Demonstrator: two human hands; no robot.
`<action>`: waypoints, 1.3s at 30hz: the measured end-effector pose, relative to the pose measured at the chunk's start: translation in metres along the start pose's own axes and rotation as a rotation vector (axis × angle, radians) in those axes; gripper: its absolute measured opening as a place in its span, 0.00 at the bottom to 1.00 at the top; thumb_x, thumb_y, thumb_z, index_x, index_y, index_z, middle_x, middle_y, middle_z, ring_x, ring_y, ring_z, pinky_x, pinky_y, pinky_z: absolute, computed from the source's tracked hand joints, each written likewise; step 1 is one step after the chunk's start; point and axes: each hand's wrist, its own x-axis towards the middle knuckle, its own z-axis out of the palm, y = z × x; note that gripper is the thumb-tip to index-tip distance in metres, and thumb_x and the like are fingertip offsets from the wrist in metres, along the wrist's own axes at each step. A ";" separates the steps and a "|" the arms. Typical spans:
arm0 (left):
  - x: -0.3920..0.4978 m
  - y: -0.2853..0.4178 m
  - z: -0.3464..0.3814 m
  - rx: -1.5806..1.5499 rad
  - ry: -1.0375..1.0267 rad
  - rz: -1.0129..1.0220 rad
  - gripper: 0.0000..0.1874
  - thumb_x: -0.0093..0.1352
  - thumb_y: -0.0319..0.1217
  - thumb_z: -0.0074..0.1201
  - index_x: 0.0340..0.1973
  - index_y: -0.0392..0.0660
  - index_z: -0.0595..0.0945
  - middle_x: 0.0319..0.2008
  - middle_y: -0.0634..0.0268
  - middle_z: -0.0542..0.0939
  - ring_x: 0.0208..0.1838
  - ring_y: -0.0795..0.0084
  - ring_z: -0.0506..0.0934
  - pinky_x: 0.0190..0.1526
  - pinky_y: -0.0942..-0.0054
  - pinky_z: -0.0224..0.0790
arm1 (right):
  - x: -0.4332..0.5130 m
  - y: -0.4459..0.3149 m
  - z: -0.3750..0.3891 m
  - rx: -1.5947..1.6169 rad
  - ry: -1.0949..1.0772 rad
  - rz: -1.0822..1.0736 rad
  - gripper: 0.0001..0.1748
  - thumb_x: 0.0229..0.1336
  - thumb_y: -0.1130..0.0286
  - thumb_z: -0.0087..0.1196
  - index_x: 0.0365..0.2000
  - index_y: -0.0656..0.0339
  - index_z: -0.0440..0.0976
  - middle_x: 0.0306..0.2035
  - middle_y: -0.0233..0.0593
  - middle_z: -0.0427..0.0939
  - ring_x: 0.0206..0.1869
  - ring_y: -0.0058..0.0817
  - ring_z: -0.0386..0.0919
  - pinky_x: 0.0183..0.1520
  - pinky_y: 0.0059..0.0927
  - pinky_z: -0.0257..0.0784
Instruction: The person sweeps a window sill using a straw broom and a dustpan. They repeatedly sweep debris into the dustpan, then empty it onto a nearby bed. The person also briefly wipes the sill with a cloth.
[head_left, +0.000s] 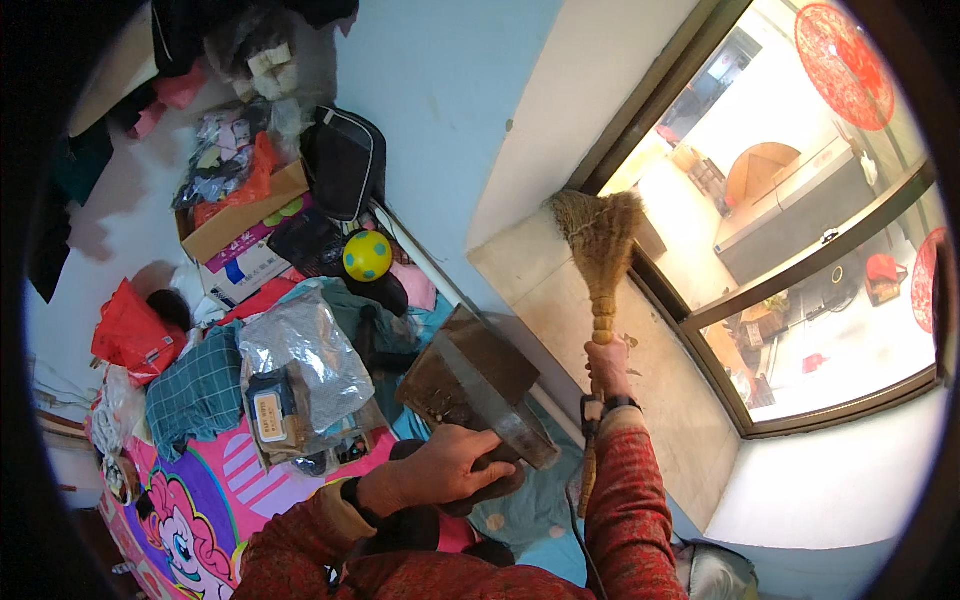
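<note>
A straw hand broom (604, 262) is gripped around its bound handle by my right hand (609, 367), with the bristles spread upwards near the window frame's corner, over the windowsill (540, 255). The lower end of its handle runs along my right wrist. My left hand (442, 469) holds a brown metal dustpan (472, 367) by its near end, below the sill. Crumbs of dirt lie inside the pan. How the left fingers wrap its handle is partly hidden. Small dark bits (631, 345) lie on the sill beside my right hand.
A sliding window (679, 330) borders the sill on the right. To the left are a bed cover with a cartoon pony (180, 532), a pack of wipes (271, 416), a checked cloth (196, 394), a red bag (139, 330), a yellow ball (367, 255), a cardboard box (247, 217) and a black bag (345, 161).
</note>
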 end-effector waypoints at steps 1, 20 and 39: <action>0.002 -0.001 -0.001 0.035 0.002 0.019 0.17 0.69 0.37 0.64 0.28 0.37 0.75 0.22 0.47 0.76 0.26 0.44 0.78 0.28 0.55 0.67 | 0.001 -0.006 0.007 0.007 -0.064 0.073 0.10 0.52 0.70 0.56 0.35 0.63 0.73 0.19 0.42 0.77 0.19 0.32 0.78 0.21 0.35 0.73; 0.003 -0.001 -0.009 0.010 -0.061 -0.040 0.18 0.70 0.39 0.62 0.28 0.37 0.75 0.22 0.44 0.77 0.28 0.40 0.78 0.29 0.51 0.69 | 0.027 -0.015 -0.021 -0.350 -0.021 -0.097 0.14 0.49 0.69 0.56 0.36 0.69 0.77 0.27 0.53 0.82 0.27 0.43 0.83 0.30 0.41 0.77; -0.001 -0.003 -0.007 0.038 -0.047 -0.007 0.18 0.69 0.39 0.63 0.28 0.38 0.75 0.22 0.45 0.77 0.28 0.40 0.78 0.28 0.52 0.69 | 0.016 -0.034 -0.054 -0.273 0.018 -0.134 0.13 0.52 0.71 0.57 0.37 0.68 0.74 0.21 0.42 0.77 0.21 0.32 0.78 0.25 0.36 0.75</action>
